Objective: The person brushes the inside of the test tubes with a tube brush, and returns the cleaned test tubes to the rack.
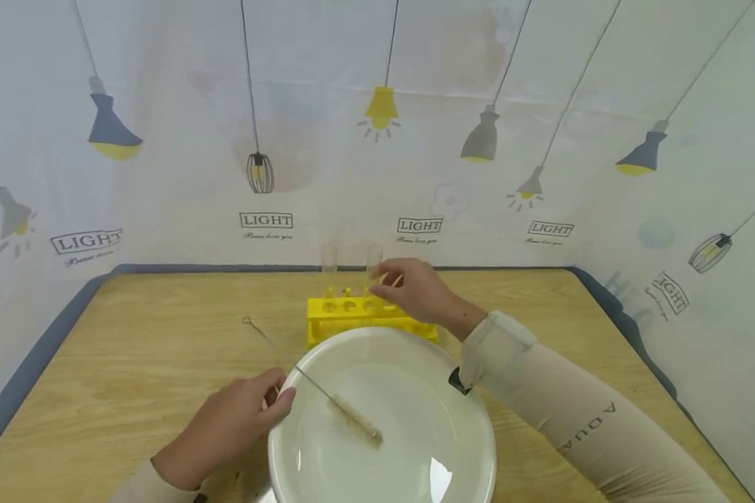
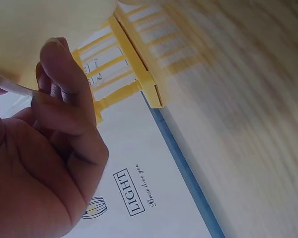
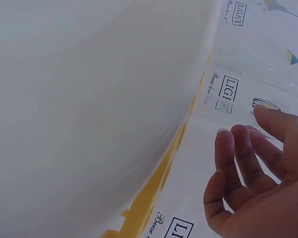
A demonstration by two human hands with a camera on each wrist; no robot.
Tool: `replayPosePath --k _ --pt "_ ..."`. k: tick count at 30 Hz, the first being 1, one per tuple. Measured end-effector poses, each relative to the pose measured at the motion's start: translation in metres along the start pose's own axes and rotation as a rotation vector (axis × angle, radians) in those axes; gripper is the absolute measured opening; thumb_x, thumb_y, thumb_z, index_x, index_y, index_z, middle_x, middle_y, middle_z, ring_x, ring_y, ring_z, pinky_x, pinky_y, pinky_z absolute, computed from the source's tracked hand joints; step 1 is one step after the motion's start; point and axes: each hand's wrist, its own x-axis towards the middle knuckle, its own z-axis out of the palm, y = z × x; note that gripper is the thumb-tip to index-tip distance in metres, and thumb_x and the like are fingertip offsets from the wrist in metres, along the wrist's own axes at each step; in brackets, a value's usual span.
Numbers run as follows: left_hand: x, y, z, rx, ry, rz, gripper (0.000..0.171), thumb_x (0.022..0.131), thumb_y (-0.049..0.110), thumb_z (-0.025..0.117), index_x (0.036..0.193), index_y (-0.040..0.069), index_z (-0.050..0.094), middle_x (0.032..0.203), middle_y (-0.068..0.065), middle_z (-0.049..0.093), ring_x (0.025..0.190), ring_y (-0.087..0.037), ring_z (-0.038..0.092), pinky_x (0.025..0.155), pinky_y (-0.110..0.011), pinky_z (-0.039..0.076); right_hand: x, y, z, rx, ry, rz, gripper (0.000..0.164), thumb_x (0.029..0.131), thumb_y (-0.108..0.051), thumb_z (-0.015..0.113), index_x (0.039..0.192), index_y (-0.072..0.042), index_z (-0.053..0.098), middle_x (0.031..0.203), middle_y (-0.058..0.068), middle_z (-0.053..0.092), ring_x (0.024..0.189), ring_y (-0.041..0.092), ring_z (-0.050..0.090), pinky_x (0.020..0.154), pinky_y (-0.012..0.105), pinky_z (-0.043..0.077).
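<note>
In the head view a white basin (image 1: 478,440) stands at the front. My left hand (image 1: 239,419) holds its left rim, and the left wrist view shows the rim between thumb and fingers. A test tube brush (image 1: 358,423) lies across that rim, its bristles inside the basin and its looped wire handle pointing out to the left. Behind the basin is a yellow test tube rack (image 1: 317,325). One clear test tube (image 1: 329,262) stands in its left hole. My right hand (image 1: 418,290) pinches another clear tube (image 1: 374,262) upright at the rack; the right wrist view shows that tube only faintly.
The wooden table (image 1: 151,335) ends in a dark blue edge (image 1: 252,268). White sheeting (image 1: 327,175) printed with lamps rises close behind the rack and on both sides. The basin partly hides the rack's front.
</note>
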Motion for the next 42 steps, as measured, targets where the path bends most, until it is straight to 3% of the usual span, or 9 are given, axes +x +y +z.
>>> replayPosePath --k 4,7,12,15,19,23,30,35,42 --pt "-0.002 0.003 -0.002 0.1 0.066 0.009 0.021 0.097 0.043 0.06 0.083 0.028 0.056 0.066 0.016 0.053 0.056 -0.004 0.046 0.052 -0.025 0.038 0.002 0.001 0.001 0.008 0.034 -0.002 0.021 0.097 -0.031 0.067 0.114 -0.018 0.069 0.1 0.002 0.067 0.088 0.027 0.065 0.067 0.029 0.056" --pt "-0.005 0.005 -0.005 0.188 0.213 0.068 0.023 0.092 0.041 0.066 0.077 0.028 0.056 0.067 0.015 0.054 0.054 -0.002 0.042 0.05 -0.023 0.037 0.001 -0.001 0.0 0.014 0.06 -0.02 0.016 0.097 -0.032 0.067 0.108 -0.02 0.07 0.1 0.0 0.067 0.087 0.024 0.063 0.068 0.029 0.055" --pt "-0.008 0.005 -0.014 0.3 0.591 0.343 0.019 0.086 0.03 0.065 0.072 0.022 0.056 0.067 0.011 0.054 0.054 -0.001 0.043 0.044 -0.018 0.034 -0.003 -0.006 -0.008 0.043 0.146 -0.108 0.014 0.096 -0.031 0.069 0.103 -0.019 0.068 0.107 -0.001 0.064 0.092 0.019 0.063 0.075 0.033 0.057" --pt "-0.005 0.009 -0.019 0.322 0.719 0.508 0.016 0.087 0.027 0.056 0.075 0.017 0.061 0.068 0.007 0.057 0.059 -0.005 0.05 0.045 -0.02 0.041 -0.009 -0.007 -0.017 0.077 0.225 -0.17 0.016 0.096 -0.03 0.069 0.104 -0.016 0.067 0.11 0.001 0.064 0.096 0.019 0.064 0.083 0.036 0.058" --pt "0.0 0.012 -0.022 0.307 0.699 0.598 0.025 0.093 0.026 0.047 0.086 0.012 0.067 0.081 0.001 0.064 0.075 -0.016 0.059 0.065 -0.034 0.051 -0.02 -0.008 -0.028 0.127 0.321 -0.238 0.016 0.097 -0.026 0.068 0.106 -0.013 0.065 0.107 0.003 0.065 0.097 0.019 0.065 0.09 0.037 0.056" --pt "0.004 0.011 -0.021 0.375 0.647 0.616 0.026 0.096 0.023 0.047 0.099 0.01 0.069 0.102 -0.006 0.066 0.098 -0.027 0.06 0.084 -0.047 0.045 -0.038 -0.007 -0.036 0.135 0.42 -0.32 0.013 0.098 -0.024 0.066 0.105 -0.013 0.064 0.105 0.0 0.068 0.095 0.014 0.067 0.091 0.035 0.055" --pt "0.009 0.006 -0.021 0.483 0.587 0.644 0.027 0.084 0.009 0.066 0.11 0.009 0.069 0.115 -0.012 0.066 0.112 -0.033 0.059 0.106 -0.054 0.04 -0.081 0.005 -0.042 -0.049 0.594 -0.484 0.017 0.092 -0.012 0.071 0.108 -0.008 0.066 0.105 0.001 0.072 0.098 0.016 0.069 0.091 0.03 0.055" --pt "0.015 0.002 -0.026 0.507 0.575 0.681 0.03 0.078 0.0 0.07 0.107 0.009 0.068 0.106 -0.009 0.067 0.106 -0.031 0.062 0.111 -0.055 0.038 -0.105 0.019 -0.034 -0.121 0.601 -0.496 0.026 0.088 -0.005 0.073 0.114 -0.005 0.068 0.104 0.003 0.073 0.095 0.016 0.068 0.089 0.017 0.053" --pt "0.016 -0.001 -0.017 0.5 0.577 0.679 0.026 0.087 0.007 0.047 0.099 0.009 0.07 0.099 -0.007 0.066 0.099 -0.03 0.062 0.111 -0.058 0.035 -0.128 0.041 -0.006 -0.231 0.515 -0.463 0.028 0.086 -0.007 0.075 0.114 -0.006 0.07 0.094 -0.001 0.073 0.088 0.013 0.067 0.085 0.042 0.055"
